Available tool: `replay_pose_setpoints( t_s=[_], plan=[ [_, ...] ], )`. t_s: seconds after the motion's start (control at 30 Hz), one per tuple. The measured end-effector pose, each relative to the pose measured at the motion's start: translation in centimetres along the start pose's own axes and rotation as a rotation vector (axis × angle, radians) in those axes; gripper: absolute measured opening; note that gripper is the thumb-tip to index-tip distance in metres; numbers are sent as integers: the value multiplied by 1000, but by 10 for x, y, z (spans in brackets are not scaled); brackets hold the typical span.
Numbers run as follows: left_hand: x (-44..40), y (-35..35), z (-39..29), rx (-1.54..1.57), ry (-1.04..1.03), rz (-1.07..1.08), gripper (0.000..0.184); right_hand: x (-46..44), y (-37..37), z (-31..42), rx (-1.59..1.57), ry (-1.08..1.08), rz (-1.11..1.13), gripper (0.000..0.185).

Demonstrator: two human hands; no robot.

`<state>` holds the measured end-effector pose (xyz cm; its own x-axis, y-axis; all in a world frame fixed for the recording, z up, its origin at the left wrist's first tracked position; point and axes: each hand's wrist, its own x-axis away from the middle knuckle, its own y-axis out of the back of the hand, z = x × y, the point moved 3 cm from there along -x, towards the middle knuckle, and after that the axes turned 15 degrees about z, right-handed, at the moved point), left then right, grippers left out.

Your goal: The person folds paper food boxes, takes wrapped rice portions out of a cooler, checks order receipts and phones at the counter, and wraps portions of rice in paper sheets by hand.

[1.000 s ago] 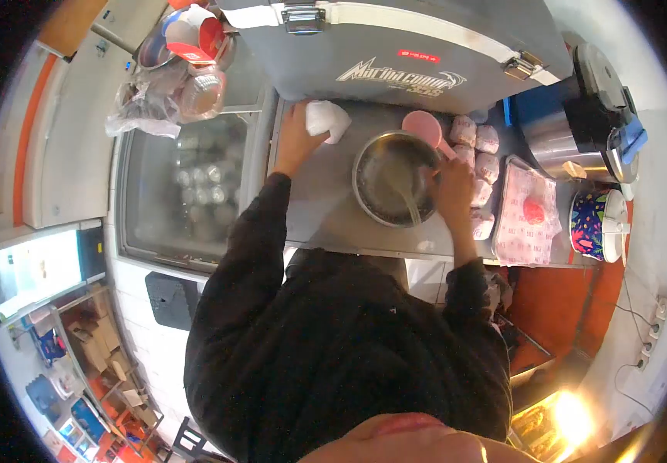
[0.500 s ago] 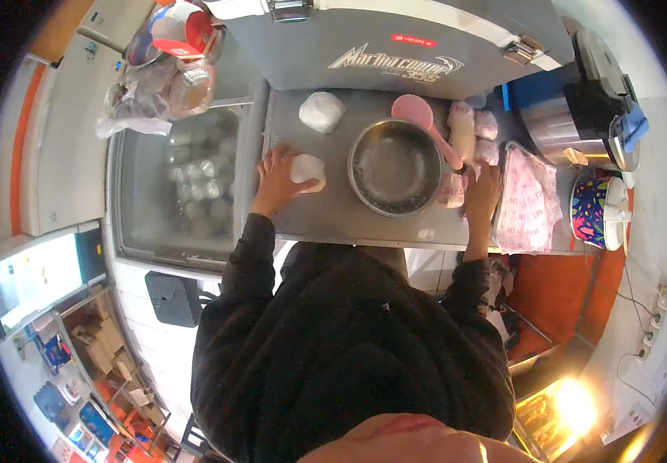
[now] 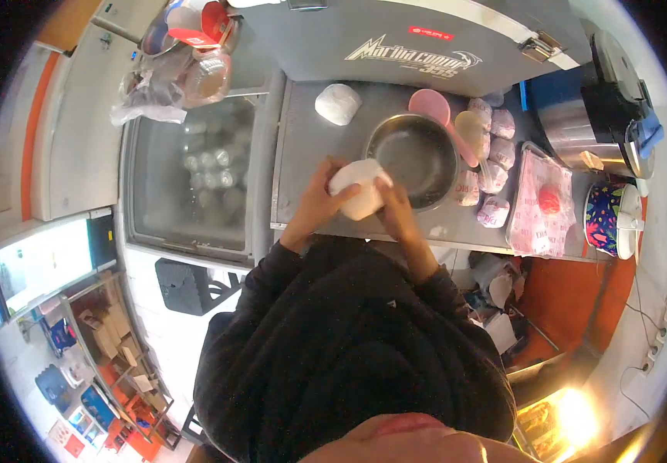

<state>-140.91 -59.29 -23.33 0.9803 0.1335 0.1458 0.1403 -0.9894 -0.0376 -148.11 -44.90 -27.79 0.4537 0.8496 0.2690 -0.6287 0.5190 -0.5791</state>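
Note:
A white rounded bundle point(image 3: 359, 191) is held in front of the near left rim of a metal bowl point(image 3: 418, 158). My left hand point(image 3: 319, 202) grips its left side, thumb across the front. My right hand point(image 3: 399, 212), slightly blurred, is closed around its right side. Behind them on the counter point(image 3: 310, 147) sits a second white rounded bundle point(image 3: 339, 104). A pink ladle point(image 3: 430, 106) lies against the bowl's far right rim, its handle pointing toward me. Several small bundles in pink-printed paper point(image 3: 493, 212) stand right of the bowl.
Pink-printed paper sheets point(image 3: 534, 228) lie on a tray at the right, with a red round patch on top. Beyond stand a large steel pot point(image 3: 565, 123) and a floral container point(image 3: 609, 220). A grey case point(image 3: 426, 54) borders the back; a glass-topped freezer point(image 3: 187, 170) stands left.
My left hand has brought the white bundle right, toward the bowl. My right hand has left the small paper-wrapped bundles and joined it. A red round patch now shows on the paper sheets.

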Motion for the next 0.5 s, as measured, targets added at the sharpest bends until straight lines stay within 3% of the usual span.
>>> replay_pose_setpoints(
  t_s=[0.07, 0.1, 0.2, 0.3, 0.4, 0.5],
  plan=[
    [3, -10, -11, 215, -44, 77, 45, 5, -11, 23, -364, 23, 41, 58],
    [6, -17, -16, 325, -63, 121, 46, 7, -9, 28, -389, 60, 24, 58],
    [16, -31, -22, 113, 297, 86, 44, 14, -3, 45, -434, 138, -54, 53],
    [21, -39, -39, -434, 47, 130, 38, 12, 7, 58, -289, 293, -102, 41],
    [24, -21, -26, -271, -162, 449, 32, 17, 7, 65, -223, 345, -86, 28],
    [5, -13, 4, 631, -114, 102, 33, 20, 5, 69, 46, 399, -99, 27]
  ],
)
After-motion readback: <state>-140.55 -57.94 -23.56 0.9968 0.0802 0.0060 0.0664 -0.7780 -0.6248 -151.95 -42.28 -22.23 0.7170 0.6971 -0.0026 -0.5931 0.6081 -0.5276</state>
